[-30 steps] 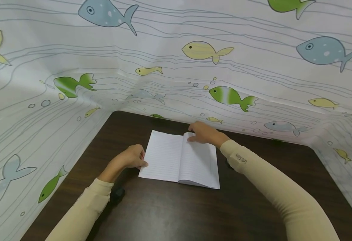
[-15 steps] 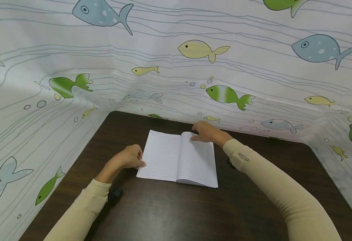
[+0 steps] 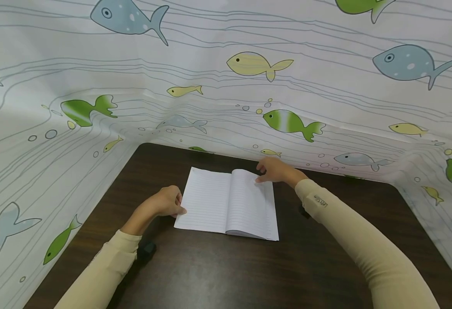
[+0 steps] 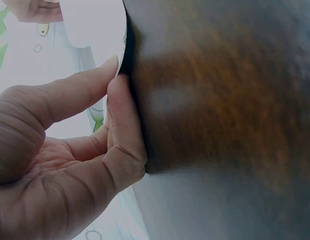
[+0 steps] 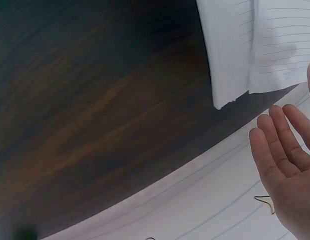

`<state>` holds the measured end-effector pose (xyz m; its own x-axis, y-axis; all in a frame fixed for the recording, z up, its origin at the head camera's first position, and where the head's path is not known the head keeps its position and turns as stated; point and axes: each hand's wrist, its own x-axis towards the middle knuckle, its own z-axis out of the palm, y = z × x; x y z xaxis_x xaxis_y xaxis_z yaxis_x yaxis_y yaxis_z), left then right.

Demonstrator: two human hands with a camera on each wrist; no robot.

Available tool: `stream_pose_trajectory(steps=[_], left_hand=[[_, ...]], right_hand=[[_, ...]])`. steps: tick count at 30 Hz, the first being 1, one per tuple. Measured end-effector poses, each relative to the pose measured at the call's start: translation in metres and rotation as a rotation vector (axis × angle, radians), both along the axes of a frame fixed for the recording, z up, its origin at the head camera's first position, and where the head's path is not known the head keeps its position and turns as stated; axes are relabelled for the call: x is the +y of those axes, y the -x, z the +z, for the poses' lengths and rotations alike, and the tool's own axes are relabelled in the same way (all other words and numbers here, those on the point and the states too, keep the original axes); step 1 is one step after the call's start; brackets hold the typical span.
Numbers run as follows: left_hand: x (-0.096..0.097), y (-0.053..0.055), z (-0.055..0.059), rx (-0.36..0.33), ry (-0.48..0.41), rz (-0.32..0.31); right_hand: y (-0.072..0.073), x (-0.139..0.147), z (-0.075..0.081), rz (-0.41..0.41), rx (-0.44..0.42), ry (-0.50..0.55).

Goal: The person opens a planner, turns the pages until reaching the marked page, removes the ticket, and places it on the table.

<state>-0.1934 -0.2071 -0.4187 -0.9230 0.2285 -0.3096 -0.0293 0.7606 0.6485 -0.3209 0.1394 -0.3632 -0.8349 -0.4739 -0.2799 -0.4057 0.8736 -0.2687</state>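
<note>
An open notebook [image 3: 210, 199] with lined white pages lies on the dark wooden table. My left hand [image 3: 168, 201] pinches its left edge; the left wrist view shows the thumb [image 4: 79, 90] on top and the curled index finger [image 4: 125, 115] underneath. Over the top corner of the right-hand page [image 3: 249, 206] is my right hand [image 3: 276, 169], its thumb at or just above the paper. The right wrist view shows its fingers [image 5: 275, 145] fairly straight and apart from the page, the thumb mostly cut off. That page bulges up in a curve from the spine.
The dark table [image 3: 218, 270] extends around the notebook. A white sheet with printed fish [image 3: 287, 121] stands as a wall along the back and both sides, close behind my right hand. Dark objects show beneath my left wrist [image 3: 147, 249] and right wrist [image 3: 304, 210].
My right hand has moved to the right along the top of the right-hand page, away from the spine. The left hand stays at the left edge. The view has shifted slightly.
</note>
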Motion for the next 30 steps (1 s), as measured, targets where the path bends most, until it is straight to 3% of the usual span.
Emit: stream_pose_trajectory(steps=[10, 14, 19, 30], left_hand=[[0.000, -0.001, 0.001, -0.014, 0.011, 0.003], [0.001, -0.001, 0.001, -0.009, 0.016, -0.003], [0.002, -0.001, 0.001, -0.004, 0.017, -0.006], [0.001, 0.001, 0.001, 0.002, 0.021, -0.012]], right_hand=[[-0.003, 0.001, -0.023, -0.004, 0.005, 0.083], [-0.008, -0.002, -0.033, -0.040, 0.014, 0.077], [-0.015, -0.004, -0.040, -0.088, 0.073, 0.054], [-0.017, 0.002, -0.043, -0.124, 0.204, 0.156]])
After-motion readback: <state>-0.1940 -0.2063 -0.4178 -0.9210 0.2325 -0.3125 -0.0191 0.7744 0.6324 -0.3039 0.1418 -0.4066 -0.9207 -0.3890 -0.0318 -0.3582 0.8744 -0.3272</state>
